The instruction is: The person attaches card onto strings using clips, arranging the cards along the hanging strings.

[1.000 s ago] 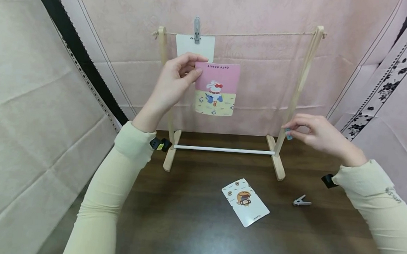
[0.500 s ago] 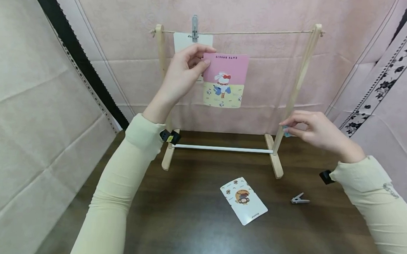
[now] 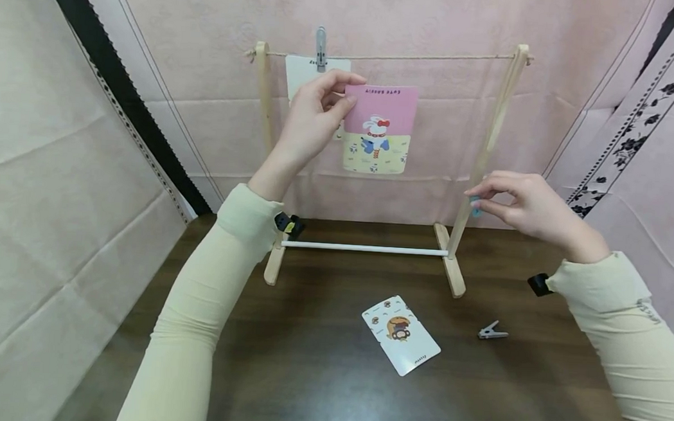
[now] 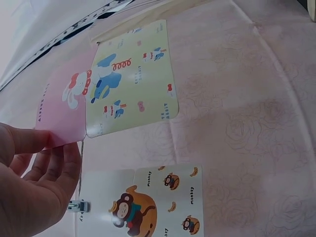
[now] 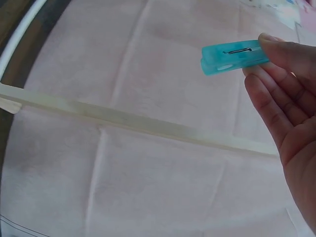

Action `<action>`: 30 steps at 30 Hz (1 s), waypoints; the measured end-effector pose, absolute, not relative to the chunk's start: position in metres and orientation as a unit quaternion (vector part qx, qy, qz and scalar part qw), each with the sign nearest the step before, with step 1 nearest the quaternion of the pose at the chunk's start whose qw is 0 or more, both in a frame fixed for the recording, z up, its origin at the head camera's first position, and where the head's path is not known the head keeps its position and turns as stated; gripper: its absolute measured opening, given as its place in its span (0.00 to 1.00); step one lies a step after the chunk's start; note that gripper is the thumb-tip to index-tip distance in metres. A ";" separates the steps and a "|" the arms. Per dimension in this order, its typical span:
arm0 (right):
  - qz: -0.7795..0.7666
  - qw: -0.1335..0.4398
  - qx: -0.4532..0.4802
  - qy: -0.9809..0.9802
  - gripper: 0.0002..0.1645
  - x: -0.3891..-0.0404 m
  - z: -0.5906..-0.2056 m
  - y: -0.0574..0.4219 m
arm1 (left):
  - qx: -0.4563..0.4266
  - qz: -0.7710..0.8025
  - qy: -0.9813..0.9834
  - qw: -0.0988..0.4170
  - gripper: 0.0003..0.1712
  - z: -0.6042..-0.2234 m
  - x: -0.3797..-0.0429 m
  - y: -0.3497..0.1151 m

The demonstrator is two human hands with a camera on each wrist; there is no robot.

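Note:
My left hand (image 3: 315,116) pinches a pink and yellow rabbit card (image 3: 379,129) by its upper left corner, in front of and below the string (image 3: 427,58). Behind that hand a white monkey card (image 3: 300,73) hangs from the string by a grey-blue clothespin (image 3: 320,48); the left wrist view shows the monkey card (image 4: 170,197) more fully. Near the rack's right post, my right hand (image 3: 525,206) holds a turquoise clothespin (image 5: 229,57) between thumb and fingers, seen clearly in the right wrist view.
The wooden rack (image 3: 452,269) stands at the back of the dark table (image 3: 304,363), a white bar (image 3: 364,247) across its foot. In front of it lie another white monkey card (image 3: 401,337) and a grey clothespin (image 3: 492,331). Pale cloth (image 3: 435,23) hangs behind.
My left hand has carried the rabbit card up and to the right, away from the hanging card. The right hand with the turquoise clothespin has risen slightly.

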State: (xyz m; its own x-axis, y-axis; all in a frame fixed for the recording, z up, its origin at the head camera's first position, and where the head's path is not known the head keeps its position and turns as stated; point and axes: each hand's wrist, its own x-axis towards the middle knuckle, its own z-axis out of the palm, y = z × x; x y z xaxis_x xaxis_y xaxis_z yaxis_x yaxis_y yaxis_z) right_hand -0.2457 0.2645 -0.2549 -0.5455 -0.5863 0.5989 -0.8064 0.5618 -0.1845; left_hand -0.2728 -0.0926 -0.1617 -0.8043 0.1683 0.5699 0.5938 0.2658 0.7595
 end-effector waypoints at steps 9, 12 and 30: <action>0.240 0.287 0.405 -0.834 0.20 -0.243 -0.238 0.271 | -0.240 -0.547 -0.780 0.187 0.15 -0.158 -0.280 -0.085; 0.249 0.302 0.397 -0.830 0.22 -0.241 -0.230 0.274 | -0.237 -0.544 -0.782 0.190 0.15 -0.158 -0.282 -0.085; 0.245 0.343 0.382 -0.822 0.19 -0.230 -0.179 0.274 | -0.227 -0.552 -0.777 0.199 0.15 -0.152 -0.294 -0.083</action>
